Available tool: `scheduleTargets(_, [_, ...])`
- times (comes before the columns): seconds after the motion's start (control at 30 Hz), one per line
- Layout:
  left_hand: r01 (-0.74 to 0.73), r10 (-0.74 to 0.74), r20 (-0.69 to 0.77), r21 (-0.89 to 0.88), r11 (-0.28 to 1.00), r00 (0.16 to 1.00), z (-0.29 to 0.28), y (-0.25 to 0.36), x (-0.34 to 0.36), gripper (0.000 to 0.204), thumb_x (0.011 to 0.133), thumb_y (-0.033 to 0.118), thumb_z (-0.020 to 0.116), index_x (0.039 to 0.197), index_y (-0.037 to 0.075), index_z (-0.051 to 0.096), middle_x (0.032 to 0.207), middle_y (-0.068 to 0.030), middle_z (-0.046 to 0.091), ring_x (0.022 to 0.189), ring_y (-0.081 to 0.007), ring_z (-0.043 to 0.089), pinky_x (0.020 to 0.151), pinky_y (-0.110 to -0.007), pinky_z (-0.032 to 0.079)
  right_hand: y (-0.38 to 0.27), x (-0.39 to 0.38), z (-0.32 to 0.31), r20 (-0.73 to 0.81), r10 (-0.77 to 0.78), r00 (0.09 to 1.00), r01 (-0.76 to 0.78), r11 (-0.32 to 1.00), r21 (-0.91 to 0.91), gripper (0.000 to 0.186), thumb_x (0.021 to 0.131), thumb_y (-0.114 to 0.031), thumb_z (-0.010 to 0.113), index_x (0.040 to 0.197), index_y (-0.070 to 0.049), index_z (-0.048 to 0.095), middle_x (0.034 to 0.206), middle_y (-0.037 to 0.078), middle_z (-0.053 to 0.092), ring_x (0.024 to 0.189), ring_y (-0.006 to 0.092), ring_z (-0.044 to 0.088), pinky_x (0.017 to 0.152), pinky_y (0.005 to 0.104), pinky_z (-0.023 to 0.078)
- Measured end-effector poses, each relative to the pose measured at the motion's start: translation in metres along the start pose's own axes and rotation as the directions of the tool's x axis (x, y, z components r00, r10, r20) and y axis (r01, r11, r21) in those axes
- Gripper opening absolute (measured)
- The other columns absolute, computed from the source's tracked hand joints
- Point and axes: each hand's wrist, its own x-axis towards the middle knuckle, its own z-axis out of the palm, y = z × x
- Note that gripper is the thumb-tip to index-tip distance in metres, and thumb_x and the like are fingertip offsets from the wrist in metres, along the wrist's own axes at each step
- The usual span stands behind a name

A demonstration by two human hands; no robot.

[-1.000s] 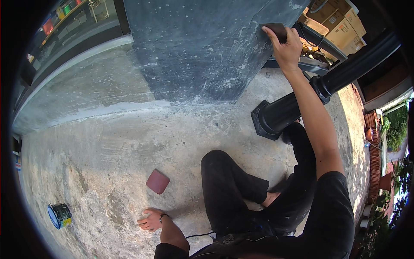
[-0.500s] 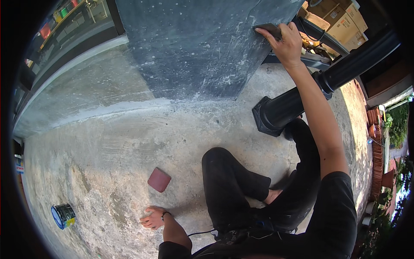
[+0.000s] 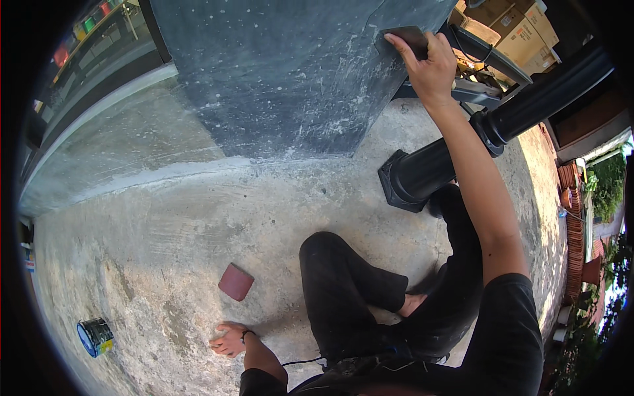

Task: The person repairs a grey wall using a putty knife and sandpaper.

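Note:
My right hand reaches up to the dark blue-grey painted wall, near its right edge. Its fingers and thumb grip a thin, dark rectangular sheet, whose face lies close against the wall; the frames do not show whether it is sandpaper or a scraper. White specks and scuffs mark the paint. Low on the left, my left hand rests on the concrete floor with fingers spread, holding nothing. Just beyond it lies a reddish-brown square pad.
A black round post on a flared base slants beside my right forearm. A paint can with a blue top stands far left. Cardboard boxes are stacked behind the wall at upper right. My folded legs occupy the floor in front.
The sheet in my right hand has turned to show more of its broad face. The whole view has shifted slightly; my left hand still rests on the floor.

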Motion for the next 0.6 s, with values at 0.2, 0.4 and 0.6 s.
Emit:
scheduleTargets(0.2, [0.008, -0.007, 0.016, -0.035, 0.999, 1.000, -0.004, 0.027, -0.010, 0.067, 0.095, 0.058, 0.037, 0.146, 0.016, 0.047, 0.149, -0.0064, 0.046, 0.139, -0.0232, 0.042, 0.108, -0.051, 0.033, -0.002, -0.001, -0.004, -0.003, -0.103, 0.995, 0.103, 0.995, -0.016, 0.049, 0.071, -0.036, 0.091, 0.068, -0.006, 0.053, 0.059, 0.004, 0.047, 0.059, 0.0219, 0.047, 0.049, 0.0331, 0.040])
scheduleTargets(0.4, [0.002, -0.002, 0.006, -0.006, 1.000, 1.000, -0.005, 0.011, -0.004, 0.066, 0.095, 0.058, 0.038, 0.145, 0.017, 0.048, 0.149, -0.0060, 0.047, 0.138, -0.0230, 0.043, 0.107, -0.050, 0.034, 0.004, 0.003, -0.005, 0.052, -0.154, 0.987, 0.156, 0.987, -0.029, 0.049, 0.071, -0.038, 0.091, 0.068, -0.007, 0.053, 0.058, 0.003, 0.045, 0.059, 0.0207, 0.046, 0.049, 0.0321, 0.040])
scheduleTargets(0.6, [-0.017, 0.018, -0.019, 0.050, 0.999, 1.000, -0.005, -0.012, 0.005, 0.066, 0.095, 0.058, 0.038, 0.145, 0.017, 0.048, 0.149, -0.0055, 0.047, 0.137, -0.0228, 0.044, 0.107, -0.049, 0.034, 0.009, 0.002, -0.002, 0.053, -0.143, 0.988, 0.144, 0.990, -0.013, 0.049, 0.072, -0.038, 0.090, 0.069, -0.005, 0.054, 0.061, 0.004, 0.046, 0.059, 0.0208, 0.048, 0.049, 0.0334, 0.040])
